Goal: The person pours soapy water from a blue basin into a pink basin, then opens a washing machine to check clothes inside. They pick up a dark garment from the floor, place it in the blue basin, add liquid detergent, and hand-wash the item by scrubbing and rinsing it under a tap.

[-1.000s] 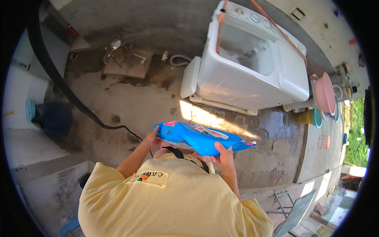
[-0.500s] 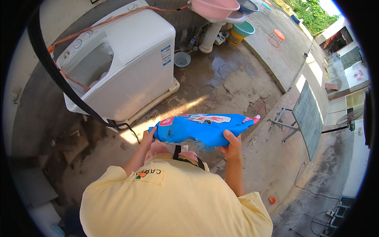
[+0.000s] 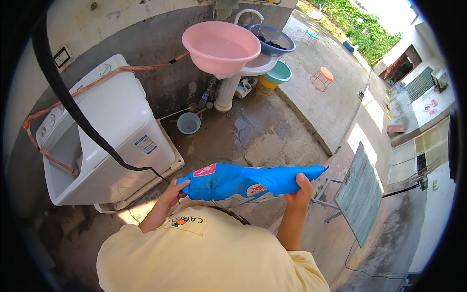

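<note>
My left hand (image 3: 173,194) is closed on the left end of a floppy blue plastic bag (image 3: 231,182) with pink and white printed patches. My right hand (image 3: 297,193) grips it near the right end, thumb on the top side. The bag is held level across my chest, above my yellow shirt (image 3: 209,253). Left of my left hand stands a white twin-tub washing machine (image 3: 112,165), with an orange hose over its top. Any opening in the bag cannot be made out.
A white pedestal sink (image 3: 226,90) bears a pink basin (image 3: 209,53) and a blue-grey basin. Below are a small bucket (image 3: 188,123) and stacked buckets (image 3: 275,78). A raised concrete edge (image 3: 311,129), folding table (image 3: 357,192) and stool (image 3: 326,74) are rightward. A black cable hangs left.
The view has swung round to the right, so the washer now sits at the left and the sink nearer the middle. Both hands still hold the bag.
</note>
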A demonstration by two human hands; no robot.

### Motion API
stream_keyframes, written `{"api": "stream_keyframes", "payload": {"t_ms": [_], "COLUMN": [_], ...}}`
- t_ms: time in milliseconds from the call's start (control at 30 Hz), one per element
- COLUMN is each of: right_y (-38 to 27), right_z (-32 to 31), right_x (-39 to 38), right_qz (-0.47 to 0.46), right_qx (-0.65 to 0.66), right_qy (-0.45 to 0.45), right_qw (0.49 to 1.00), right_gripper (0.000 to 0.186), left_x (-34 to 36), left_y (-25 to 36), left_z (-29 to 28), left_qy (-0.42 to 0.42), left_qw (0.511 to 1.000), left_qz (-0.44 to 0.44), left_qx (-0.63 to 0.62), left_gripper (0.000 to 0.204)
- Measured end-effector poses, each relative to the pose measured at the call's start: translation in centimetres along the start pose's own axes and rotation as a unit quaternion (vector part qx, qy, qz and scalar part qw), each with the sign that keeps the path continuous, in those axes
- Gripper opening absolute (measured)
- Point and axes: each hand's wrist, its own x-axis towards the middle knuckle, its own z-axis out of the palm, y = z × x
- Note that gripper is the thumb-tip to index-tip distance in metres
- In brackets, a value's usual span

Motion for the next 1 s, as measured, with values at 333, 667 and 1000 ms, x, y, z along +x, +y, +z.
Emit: {"api": "stream_keyframes", "payload": {"t_ms": [333, 667, 1000], "right_y": [-10.7, -18.4, -18.3], "right_z": [-2.9, -2.6, -1.3], "right_x": [29.9, 59.7, 81.4], "right_qz": [0.020, 0.200, 0.288], "right_qx": [0.119, 0.153, 0.141], "right_qy": [-0.167, -0.407, -0.440], "right_qw": [0.979, 0.878, 0.839], "right_gripper": [0.016, 0.030, 0.033], "left_x": [14.5, 25.6, 31.6], "left_y": [16.4, 23.2, 34.4], "left_z": [13.5, 25.8, 40.1], "left_qy": [-0.031, 0.144, 0.399], "left_qw": [0.983, 0.872, 0.709], "left_qz": [0.182, 0.441, 0.530], "left_qx": [-0.014, -0.154, -0.238], "left_gripper": [0.023, 0.057, 0.049]}}
